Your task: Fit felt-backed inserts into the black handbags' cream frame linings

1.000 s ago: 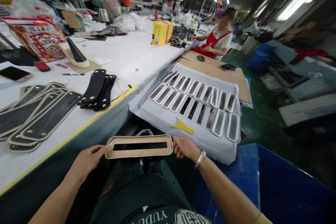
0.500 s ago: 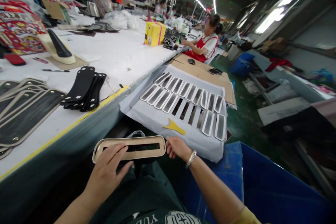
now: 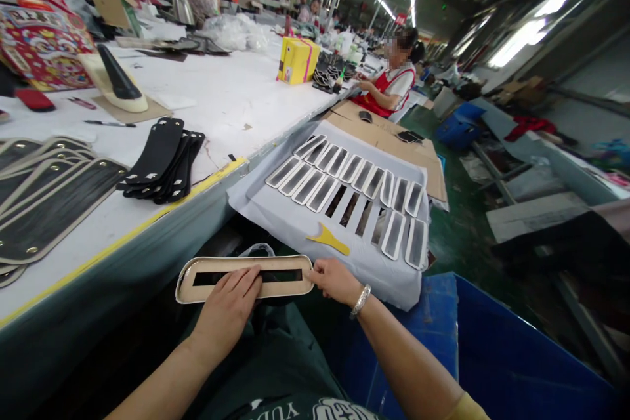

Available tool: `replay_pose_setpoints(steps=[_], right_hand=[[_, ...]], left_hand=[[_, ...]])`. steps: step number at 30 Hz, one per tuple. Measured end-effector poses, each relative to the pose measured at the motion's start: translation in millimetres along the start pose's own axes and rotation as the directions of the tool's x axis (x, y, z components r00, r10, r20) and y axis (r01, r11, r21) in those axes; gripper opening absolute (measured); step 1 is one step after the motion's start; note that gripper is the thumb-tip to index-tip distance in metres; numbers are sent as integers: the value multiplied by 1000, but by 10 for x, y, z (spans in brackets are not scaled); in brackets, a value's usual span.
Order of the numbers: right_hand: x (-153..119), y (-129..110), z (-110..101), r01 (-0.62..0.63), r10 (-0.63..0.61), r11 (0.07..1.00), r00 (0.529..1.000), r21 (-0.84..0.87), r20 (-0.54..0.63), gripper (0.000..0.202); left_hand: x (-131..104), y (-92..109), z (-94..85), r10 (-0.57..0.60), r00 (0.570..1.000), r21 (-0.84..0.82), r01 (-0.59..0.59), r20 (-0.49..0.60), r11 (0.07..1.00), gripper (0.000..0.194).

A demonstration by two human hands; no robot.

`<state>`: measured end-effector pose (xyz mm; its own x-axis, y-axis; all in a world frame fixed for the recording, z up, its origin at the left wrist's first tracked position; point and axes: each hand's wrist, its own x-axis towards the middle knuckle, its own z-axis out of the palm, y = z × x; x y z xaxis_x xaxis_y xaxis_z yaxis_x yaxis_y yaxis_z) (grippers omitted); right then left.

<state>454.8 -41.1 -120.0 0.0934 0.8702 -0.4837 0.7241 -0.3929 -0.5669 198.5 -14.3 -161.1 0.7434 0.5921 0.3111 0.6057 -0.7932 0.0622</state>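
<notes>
A long tan piece with rounded ends, a raised pale rim and a dark slot down its middle [image 3: 283, 289] lies level in front of my body. My left hand [image 3: 230, 308] rests on it, palm down, with the fingers stretched across the slot. At the piece's right end is my right hand [image 3: 335, 282], its fingers curled and the fingertips closed on the rim. Just beyond, a yellow forked flat tool [image 3: 329, 239] lies on a grey-covered board [image 3: 295, 215]. Several black oblong strips with white borders [image 3: 391, 236] are laid out there in rows.
On the white table [image 3: 207, 92] at left are black strips with metal snaps [image 3: 156, 151], larger dark panels [image 3: 54, 210] and a yellow box [image 3: 298, 60]. A blue bin [image 3: 443, 341] stands at my right. A co-worker in a red apron [image 3: 386, 88] sits beyond the board.
My left hand has slid right along the tan piece, from its left part to the middle. My right fingers have moved slightly inward onto its right end.
</notes>
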Motion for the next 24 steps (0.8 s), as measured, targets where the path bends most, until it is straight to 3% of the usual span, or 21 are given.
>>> replay_pose_setpoints(steps=[11,19,24], right_hand=[[-59,-174,-34,54,-80,982,987,-181,-142,24],[-21,-150,-32,56,-86,977,987,-208,-138,26],[0,-138,-32,24,-42,985,993,-170,-107,26]], left_hand=[[4,20,-7,-2,1000,34,1,14,999,32],[-20,-58,-83,-49,999,35,48,17,998,32],[-22,-98,-107,-14,1000,45,14,-3,999,26]])
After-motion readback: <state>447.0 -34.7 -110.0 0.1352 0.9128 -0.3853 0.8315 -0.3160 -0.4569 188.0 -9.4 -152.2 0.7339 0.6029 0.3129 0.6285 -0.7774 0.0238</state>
